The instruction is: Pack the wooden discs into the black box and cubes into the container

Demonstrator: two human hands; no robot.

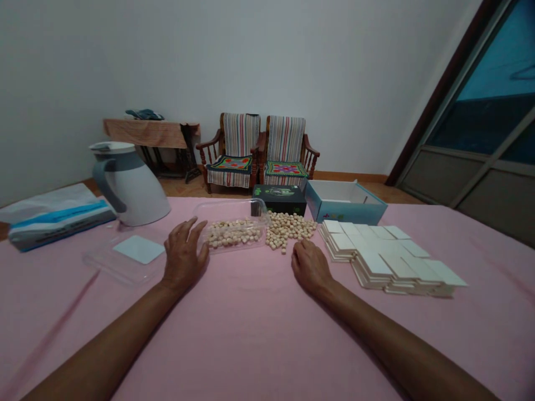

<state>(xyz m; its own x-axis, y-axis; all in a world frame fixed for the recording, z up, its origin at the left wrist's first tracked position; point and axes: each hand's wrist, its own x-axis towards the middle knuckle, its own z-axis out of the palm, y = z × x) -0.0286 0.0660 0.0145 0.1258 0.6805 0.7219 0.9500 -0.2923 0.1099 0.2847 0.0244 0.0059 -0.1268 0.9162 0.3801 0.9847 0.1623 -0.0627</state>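
Observation:
My left hand [186, 253] is at the left end of a clear plastic box [263, 214], its fingers apart and the thumb near the box's front corner. Whether it touches the box I cannot tell. Inside the box lies a layer of small round beige pieces [234, 234], like wooden beads. More of these form a loose pile [290, 227] on the cloth just right of the box. My right hand [310, 264] rests curled closed in front of that pile; its palm is hidden. To its right, white flat tiles [384, 253] are stacked in several uneven piles.
Pink cloth [251, 334] covers the table. Left stand a clear plastic lid [121, 273] with a white label, a white-and-grey jug [142, 189] and a blue-white plastic packet [62, 223]. Behind the pile are a black box [280, 195] and an open light-blue box [346, 211].

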